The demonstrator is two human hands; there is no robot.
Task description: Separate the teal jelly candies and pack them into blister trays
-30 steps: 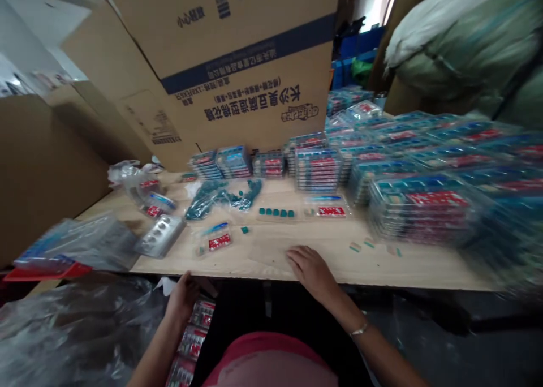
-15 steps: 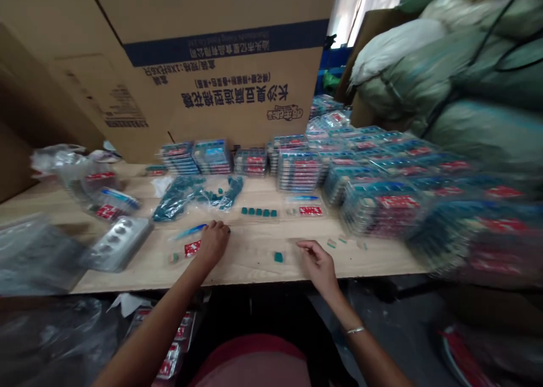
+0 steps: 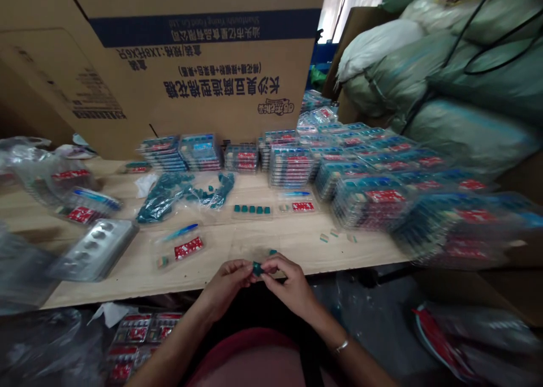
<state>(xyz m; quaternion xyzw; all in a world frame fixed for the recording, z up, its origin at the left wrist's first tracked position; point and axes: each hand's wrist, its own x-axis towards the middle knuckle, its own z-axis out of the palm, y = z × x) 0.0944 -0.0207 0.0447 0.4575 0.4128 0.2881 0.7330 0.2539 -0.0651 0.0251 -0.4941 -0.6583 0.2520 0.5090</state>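
At the table's front edge, my left hand (image 3: 231, 280) and my right hand (image 3: 289, 284) meet fingertip to fingertip. Both pinch one small dark green cube (image 3: 257, 269). Just beyond my right fingers lies another green cube (image 3: 272, 252), partly covered by them; a faint clear plastic tray (image 3: 248, 241) seems to be under it. Left of my left hand is a clear tray holding a red packet (image 3: 189, 248), a blue stick-like piece (image 3: 182, 232) and a small pale-green block (image 3: 162, 261). Farther back sits a row of several green cubes (image 3: 252, 210).
A plastic bag of green cubes (image 3: 163, 200) lies behind on the table. Stacked filled trays (image 3: 292, 166) line the back and right. Empty moulded trays (image 3: 95, 248) are at left. Loose pale pieces (image 3: 334, 233) lie at right. A large carton (image 3: 212, 53) stands behind.
My left hand has moved right, away from the tray with the red packet, and my right hand has come left and nearer. Both now hold a green cube. The view has shifted slightly.
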